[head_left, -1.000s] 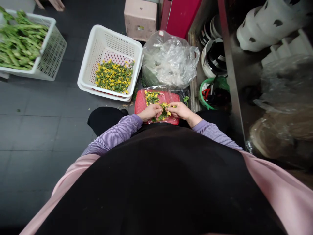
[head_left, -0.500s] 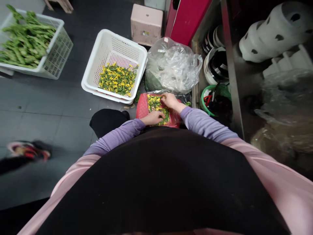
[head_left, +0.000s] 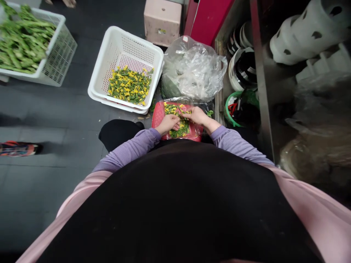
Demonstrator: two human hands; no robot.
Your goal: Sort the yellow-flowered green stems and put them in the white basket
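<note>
A red basket point(head_left: 157, 117) lined with clear plastic sits close to my body, with green stems and yellow flowers point(head_left: 181, 130) lying in it. Over its middle, my left hand point(head_left: 170, 122) has its fingers curled together; whatever they hold is too small to make out. My right hand point(head_left: 197, 116) comes in from the right, thumb and fingertips pinched near the left fingertips, apparently on a small green stem. Beyond and to the left, a white basket point(head_left: 100, 69) holds more cut yellow-flowered stems point(head_left: 130, 86).
A clear plastic bag point(head_left: 194, 69) stands behind the red basket, near a pale stool point(head_left: 162, 22). Thick green stalks point(head_left: 23, 44) fill a crate point(head_left: 59, 54) at far left. A green basket point(head_left: 228, 113) and metal shelf edge point(head_left: 261, 80) are right. A person's shoe point(head_left: 20, 148) is left.
My left hand has moved up and my right hand slightly down and right, bringing their fingertips close together. The person's shoe at left has moved farther left. The view has shifted slightly.
</note>
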